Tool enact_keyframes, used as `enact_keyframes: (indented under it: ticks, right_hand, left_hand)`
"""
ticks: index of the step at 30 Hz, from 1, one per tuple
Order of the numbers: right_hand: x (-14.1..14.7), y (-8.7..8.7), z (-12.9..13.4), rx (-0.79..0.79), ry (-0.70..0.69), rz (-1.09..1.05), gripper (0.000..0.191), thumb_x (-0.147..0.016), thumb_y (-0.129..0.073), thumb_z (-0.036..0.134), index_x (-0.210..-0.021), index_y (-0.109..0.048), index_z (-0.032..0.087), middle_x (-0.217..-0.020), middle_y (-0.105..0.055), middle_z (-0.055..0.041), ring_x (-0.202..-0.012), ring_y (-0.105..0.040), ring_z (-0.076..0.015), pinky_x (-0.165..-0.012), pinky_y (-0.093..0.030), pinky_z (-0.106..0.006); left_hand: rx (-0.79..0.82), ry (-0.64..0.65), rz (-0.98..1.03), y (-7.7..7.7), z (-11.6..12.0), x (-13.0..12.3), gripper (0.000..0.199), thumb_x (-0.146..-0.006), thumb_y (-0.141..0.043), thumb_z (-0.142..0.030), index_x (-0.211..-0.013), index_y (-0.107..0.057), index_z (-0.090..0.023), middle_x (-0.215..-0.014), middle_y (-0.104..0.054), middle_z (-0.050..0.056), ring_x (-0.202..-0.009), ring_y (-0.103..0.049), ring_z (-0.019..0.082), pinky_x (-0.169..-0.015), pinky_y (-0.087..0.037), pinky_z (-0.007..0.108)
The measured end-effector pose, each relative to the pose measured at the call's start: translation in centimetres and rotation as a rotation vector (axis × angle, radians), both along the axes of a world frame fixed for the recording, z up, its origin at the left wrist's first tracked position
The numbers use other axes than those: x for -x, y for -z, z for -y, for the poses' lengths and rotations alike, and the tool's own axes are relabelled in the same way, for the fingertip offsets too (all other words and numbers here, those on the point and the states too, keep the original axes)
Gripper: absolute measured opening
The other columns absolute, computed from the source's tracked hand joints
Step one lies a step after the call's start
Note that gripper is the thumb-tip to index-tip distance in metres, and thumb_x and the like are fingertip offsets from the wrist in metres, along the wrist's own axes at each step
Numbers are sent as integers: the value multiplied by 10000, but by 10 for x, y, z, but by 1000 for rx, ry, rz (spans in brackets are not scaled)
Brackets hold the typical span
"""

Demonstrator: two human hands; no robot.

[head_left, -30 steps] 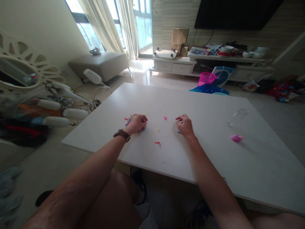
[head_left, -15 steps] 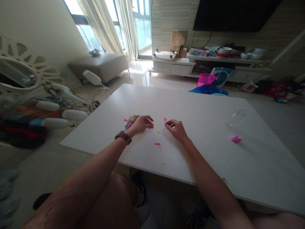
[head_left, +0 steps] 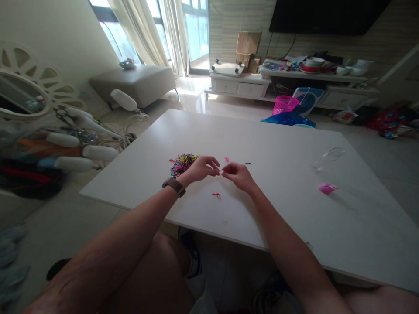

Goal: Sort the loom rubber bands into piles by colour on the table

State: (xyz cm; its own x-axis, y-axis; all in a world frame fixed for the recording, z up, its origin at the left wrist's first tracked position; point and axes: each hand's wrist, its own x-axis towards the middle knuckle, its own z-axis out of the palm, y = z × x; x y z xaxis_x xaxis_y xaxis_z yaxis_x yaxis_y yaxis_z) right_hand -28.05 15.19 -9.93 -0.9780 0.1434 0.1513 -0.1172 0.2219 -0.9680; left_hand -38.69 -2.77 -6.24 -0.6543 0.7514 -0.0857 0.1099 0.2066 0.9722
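Note:
My left hand [head_left: 203, 170], with a brown-strapped watch [head_left: 174, 186] on its wrist, pinches something tiny at its fingertips. My right hand [head_left: 240, 175] faces it, thumb and finger closed, fingertips almost touching the left ones. What lies between them is too small to name. A heap of small multicoloured bands [head_left: 183, 164], like rubber bands, lies beside and partly behind my left hand. Below my hands a red looped band [head_left: 216, 196] rests on the white table [head_left: 203, 131]. A small pink piece [head_left: 226, 159] lies just beyond them, and a black band [head_left: 248, 163] is past my right hand.
A pink pouch-like object [head_left: 327, 188] and a clear plastic item [head_left: 334, 152] are on the table's right. Beyond the far edge stand a pink basket [head_left: 284, 104] and a blue cover [head_left: 288, 118]. A lamp with white shades [head_left: 101, 152] is at left.
My hands have come together, my right hand moving left and my left hand slightly right. The yellow piece between them is now mostly hidden, and the black band has come into clear view.

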Motion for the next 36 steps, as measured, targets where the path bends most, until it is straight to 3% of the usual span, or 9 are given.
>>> enact_keyframes:
  ticks: [7, 11, 14, 19, 22, 30, 36]
  right_hand:
    - [-8, -6, 2, 17, -406, 170, 251, -705, -771, 282, -926, -687, 199, -772, -726, -8, -706, -664, -142, -676, -516, -266]
    - [-10, -5, 8, -58, -518, 213, 248, -699, -754, 271, -934, -712, 202, -761, -736, -9, -695, -670, -151, -660, -525, -271]
    - [-8, -7, 7, -162, -422, 157, 222, -677, -753, 246, -894, -729, 205, -748, -718, -1, -671, -644, -139, -625, -504, -255]
    - [-3, -10, -1, -299, 17, 22, 112, -739, -694, 273, -825, -703, 203, -731, -676, -3, -632, -577, -127, -616, -471, -266]
    - [-1, -10, -3, -315, 156, 11, 109, -743, -685, 287, -814, -687, 205, -725, -672, -4, -621, -574, -134, -621, -472, -281]
    - [-1, -6, -3, -368, 142, -10, 56, -771, -654, 261, -785, -672, 210, -757, -682, -8, -642, -585, -140, -626, -466, -281]
    - [0, 0, -1, -531, 77, -77, 46, -792, -613, 199, -784, -659, 202, -825, -641, -24, -759, -592, -162, -716, -465, -300]
  left_hand:
    - [169, -64, -324, 7, 9, 12, 151, -708, -718, -106, -853, -687, -134, -714, -717, 50, -690, -691, 167, -594, -525, 245]
    - [214, -38, -391, 8, 9, 11, 149, -708, -726, -137, -855, -699, -143, -716, -727, 42, -687, -691, 165, -608, -509, 243]
    - [227, -19, -406, 9, 7, 9, 159, -705, -718, -137, -863, -706, -144, -731, -740, 43, -694, -697, 168, -621, -504, 246]
    - [241, -1, -421, 12, 1, 5, 147, -694, -722, -124, -840, -715, -142, -734, -747, 49, -684, -695, 172, -625, -494, 249]
    - [237, -23, -429, 15, -4, 1, 133, -695, -729, -113, -825, -716, -140, -723, -740, 49, -669, -683, 165, -620, -488, 246]
    - [189, -50, -515, 14, -1, 12, 96, -756, -715, -208, -823, -724, -140, -794, -742, 61, -742, -675, 168, -700, -513, 270]
    - [240, -125, -443, 6, 15, 24, 157, -737, -693, -180, -881, -732, -130, -782, -743, 59, -733, -684, 170, -660, -508, 253]
